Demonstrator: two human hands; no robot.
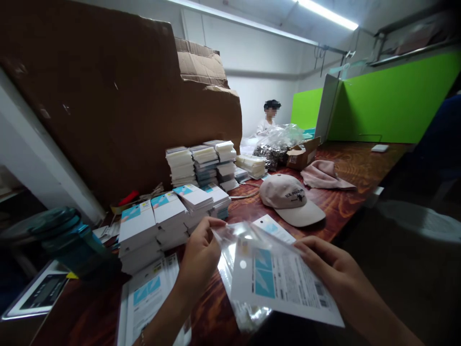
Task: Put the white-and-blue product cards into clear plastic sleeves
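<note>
- Left hand (200, 254): raised over the near table edge, thumb and fingertips pressed together in a pinching grip on the open mouth of a clear plastic sleeve (234, 240).
- Right hand (333, 274): fingers closed on the right edge of a printed card (281, 283), thumb on top; the card is white with a blue graphic, small text and a barcode.
- Printed card: held tilted just above the table, its left end lying against the clear plastic sleeve; whether it sits partly inside the sleeve cannot be told.
- Clear plastic sleeve: one of a loose pile of like sleeves (245, 312) lying beneath the card on the table.
- Table (345, 192): dark red-brown wood grain, running away to the right.
- Flat printed sheets (147, 293): under the left forearm, same blue graphic.
- Stacks of cards (165, 221): several, just beyond the left hand, blue-and-white faces up.
- Taller stacks (201, 166): further back, against a large brown cardboard sheet (118, 101).
- Beige cap (290, 199): on the table beyond the card, dark lettering on the front.
- Pink cap (322, 174): behind the beige one.
- Small cardboard box (302, 154) and a bag of small packed items (279, 142): further back.
- Teal bottle (68, 238): far left, blurred.
- Another person (268, 120): seated at the far end, near green partitions (392, 101).
</note>
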